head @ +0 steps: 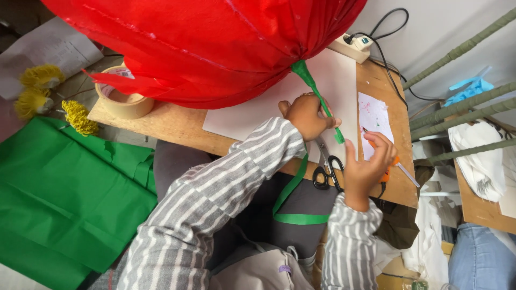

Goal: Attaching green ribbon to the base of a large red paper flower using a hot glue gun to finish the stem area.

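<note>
far left of the left hand (307, 115), on the floor, lies a sheet of green fabric (64, 198), w/ three yellow fringed tufts (78, 116) above it. nearer the left hand, on the bench (172, 126), sits a roll of tan tape (122, 99). above & over both, a big red fabric flower (215, 43) fills the top of the view; its green-wrapped stem (318, 102) runs down-right from the gathered base.

left hand is closed round that stem, about mid-length, over a white board (333, 80). a loose green ribbon (294, 204) trails down from under the hand twd the lap. just below-right of the left hand, black-handled scissors (328, 166) lie on the bench edge.

right hand (368, 161) sits just right of the stem's lower tip, fingers curled round an orange glue gun (388, 167); nozzle end mostly hidden by the hand. beyond it, a small white paper scrap (374, 121) w/ specks. top right of both hands: a white power strip (356, 47) w/ black cables, then green-wrapped rods (462, 110) leaning across.
</note>
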